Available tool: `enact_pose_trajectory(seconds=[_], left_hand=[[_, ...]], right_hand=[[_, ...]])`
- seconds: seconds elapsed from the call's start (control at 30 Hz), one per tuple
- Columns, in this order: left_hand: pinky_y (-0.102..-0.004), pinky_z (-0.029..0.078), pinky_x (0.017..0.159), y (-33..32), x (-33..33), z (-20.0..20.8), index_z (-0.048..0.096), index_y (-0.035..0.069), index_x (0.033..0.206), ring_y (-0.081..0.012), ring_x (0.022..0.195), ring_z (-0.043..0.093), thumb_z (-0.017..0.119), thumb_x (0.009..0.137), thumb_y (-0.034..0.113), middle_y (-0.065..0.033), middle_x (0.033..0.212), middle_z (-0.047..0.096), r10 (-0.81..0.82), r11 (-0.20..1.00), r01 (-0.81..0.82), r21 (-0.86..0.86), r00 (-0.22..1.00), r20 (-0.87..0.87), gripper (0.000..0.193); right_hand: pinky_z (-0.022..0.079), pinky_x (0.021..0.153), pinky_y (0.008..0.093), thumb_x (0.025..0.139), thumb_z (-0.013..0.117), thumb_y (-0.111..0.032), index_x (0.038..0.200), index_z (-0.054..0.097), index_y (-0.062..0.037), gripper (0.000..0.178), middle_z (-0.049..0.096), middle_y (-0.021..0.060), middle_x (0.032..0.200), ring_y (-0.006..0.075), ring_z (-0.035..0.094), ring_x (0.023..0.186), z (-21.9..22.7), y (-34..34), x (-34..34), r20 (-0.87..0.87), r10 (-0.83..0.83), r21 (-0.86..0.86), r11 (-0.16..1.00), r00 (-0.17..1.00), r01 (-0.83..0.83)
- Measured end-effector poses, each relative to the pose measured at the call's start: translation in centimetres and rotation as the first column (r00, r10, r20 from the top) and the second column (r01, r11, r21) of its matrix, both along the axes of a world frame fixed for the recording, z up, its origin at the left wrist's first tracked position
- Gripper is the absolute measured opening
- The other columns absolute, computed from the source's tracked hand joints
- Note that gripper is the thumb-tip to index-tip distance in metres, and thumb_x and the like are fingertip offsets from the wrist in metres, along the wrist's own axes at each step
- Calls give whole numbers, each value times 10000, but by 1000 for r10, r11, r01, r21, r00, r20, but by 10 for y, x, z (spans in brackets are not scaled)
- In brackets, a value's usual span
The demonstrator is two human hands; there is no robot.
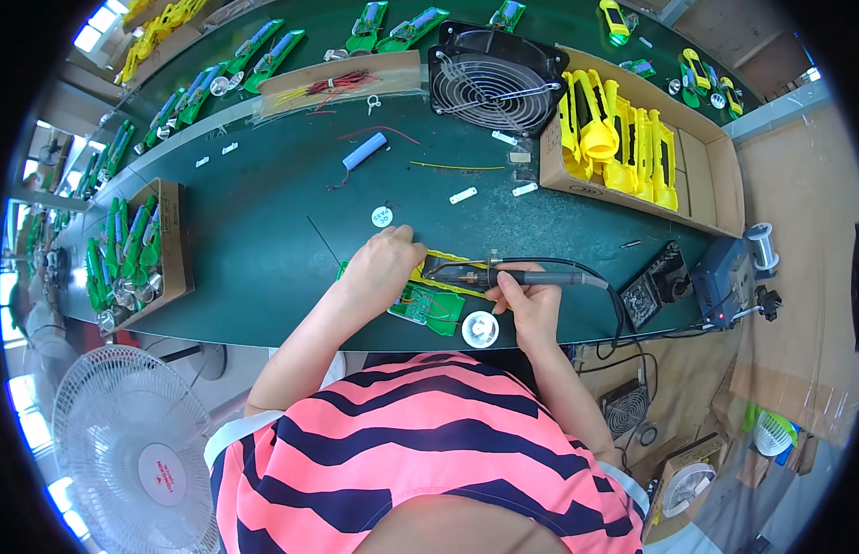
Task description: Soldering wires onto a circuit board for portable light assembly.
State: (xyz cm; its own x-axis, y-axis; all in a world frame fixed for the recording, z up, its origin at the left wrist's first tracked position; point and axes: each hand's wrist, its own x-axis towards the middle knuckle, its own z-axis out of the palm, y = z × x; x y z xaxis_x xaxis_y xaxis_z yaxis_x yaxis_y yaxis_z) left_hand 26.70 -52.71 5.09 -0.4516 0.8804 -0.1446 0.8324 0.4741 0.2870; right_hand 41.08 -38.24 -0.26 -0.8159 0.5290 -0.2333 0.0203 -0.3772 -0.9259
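The yellow flashlight shell lies beyond the silver reflector. My right hand grasps the soldering iron; a slip could scorch shell or circuit board, left of the reflector. Hidden—my left hand's fingertips, grip undeterminable; iron tip—indistinct.

The round white sticker on the table carries short dark print in two lines. Lettering marks the hub badge of the white fan; a small printed mark stands on the right-hand cardboard box.
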Motion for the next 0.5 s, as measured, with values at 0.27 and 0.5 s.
enact_pose_trajectory(seconds=[0.27, 0.5], left_hand=[[-346, 445, 713, -1, -2, -5, 596, -6, 770, -281, 808, 543, 517, 667, -45, -136, 782, 523, -4, 1000, 3, 24, 1000, 11, 136], [-348, 447, 698, -1, -3, -5, 610, 1, 749, -278, 799, 544, 517, 665, -29, -134, 771, 520, -13, 1000, 13, 8, 1000, -9, 128]], right_hand=[[390, 425, 150, 812, 543, -37, 924, 541, 31, 131, 608, 114, 669, 73, 522, 488, 1, -3, -2, 16, 19, 46, 999, 1000, -20], [398, 435, 158, 817, 543, -52, 930, 536, 34, 142, 608, 120, 673, 80, 525, 494, 0, -1, 0, 13, 37, 64, 997, 999, -38]])
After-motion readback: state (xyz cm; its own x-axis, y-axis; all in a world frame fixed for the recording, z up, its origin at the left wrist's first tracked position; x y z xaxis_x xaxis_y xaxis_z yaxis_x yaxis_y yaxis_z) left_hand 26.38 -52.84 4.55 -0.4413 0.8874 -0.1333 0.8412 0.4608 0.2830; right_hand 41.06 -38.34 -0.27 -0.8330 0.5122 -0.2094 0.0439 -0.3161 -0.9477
